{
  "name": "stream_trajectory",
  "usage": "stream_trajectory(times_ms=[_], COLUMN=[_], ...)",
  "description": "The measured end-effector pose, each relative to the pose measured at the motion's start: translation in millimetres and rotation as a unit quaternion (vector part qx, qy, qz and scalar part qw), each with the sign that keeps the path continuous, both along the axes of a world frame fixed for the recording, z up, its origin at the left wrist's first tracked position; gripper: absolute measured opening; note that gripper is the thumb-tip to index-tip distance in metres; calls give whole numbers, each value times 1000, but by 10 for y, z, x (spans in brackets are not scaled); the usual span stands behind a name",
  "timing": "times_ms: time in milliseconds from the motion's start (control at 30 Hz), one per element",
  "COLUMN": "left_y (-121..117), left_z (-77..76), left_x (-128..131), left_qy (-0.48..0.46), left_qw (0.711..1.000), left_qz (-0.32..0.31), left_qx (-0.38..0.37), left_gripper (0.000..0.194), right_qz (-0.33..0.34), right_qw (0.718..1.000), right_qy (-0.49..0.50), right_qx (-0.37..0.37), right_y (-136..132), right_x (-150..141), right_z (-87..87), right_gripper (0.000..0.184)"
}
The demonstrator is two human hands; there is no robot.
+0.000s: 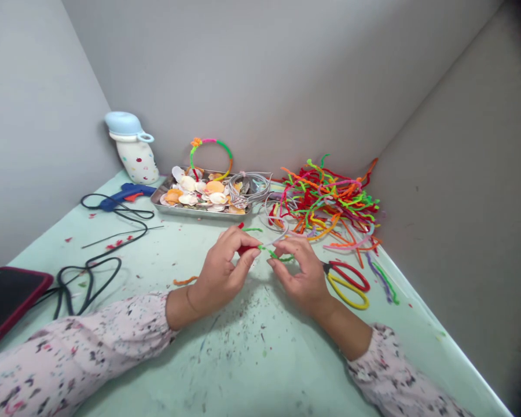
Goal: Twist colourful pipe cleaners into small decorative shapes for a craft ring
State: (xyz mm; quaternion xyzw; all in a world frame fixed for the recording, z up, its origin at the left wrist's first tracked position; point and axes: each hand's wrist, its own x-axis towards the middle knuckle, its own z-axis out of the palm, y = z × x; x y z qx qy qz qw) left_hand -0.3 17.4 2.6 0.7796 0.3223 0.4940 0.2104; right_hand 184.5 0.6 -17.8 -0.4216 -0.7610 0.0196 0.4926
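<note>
My left hand (223,263) pinches a red and green pipe cleaner (264,248) between thumb and forefinger. Opposite it, my right hand (301,272) has thumb and forefinger closed on the green part of the same pipe cleaner, whose loose end pokes out past the fingers. A grey cord (282,231) runs up from between the hands toward the pile behind. Scissors (349,285) with one red and one yellow handle lie just right of my right hand, their blades partly hidden by it. A short orange pipe cleaner piece (184,281) rests left of my left wrist.
Behind the hands stand a metal tray (191,213) of seashells, a pipe-cleaner ring (231,156), coiled grey cord (267,188) and a heap of pipe cleaners (325,197). On the left are a bottle (135,153), a blue glue gun (117,197), a black cable (89,267) and a phone (8,301).
</note>
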Motion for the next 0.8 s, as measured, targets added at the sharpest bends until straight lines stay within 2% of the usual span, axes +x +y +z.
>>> stream_trajectory(times_ms=[167, 267, 433, 567, 667, 800], left_y=[13, 25, 47, 63, 78, 86], left_z=[5, 15, 41, 44, 24, 0], left_x=[-2, -3, 0, 0, -8, -20], left_qy=[4, 3, 9, 22, 26, 21], left_qw=[1000, 1000, 999, 999, 999, 997], left_qz=[7, 13, 21, 14, 0, -34], left_qx=[-10, -15, -29, -30, -40, -61], left_gripper=[8, 8, 9, 9, 11, 14], right_qz=[33, 49, 95, 121, 119, 96], right_qw=[999, 998, 982, 966, 971, 987], right_qy=[6, 15, 36, -9, -39, -68], right_qx=[1, -28, -157, -226, -204, -113], right_y=[-50, -74, -73, -36, -7, 27], right_x=[4, 25, 73, 97, 108, 121], right_z=[8, 16, 105, 191, 202, 166], right_gripper=[25, 21, 19, 18, 18, 16])
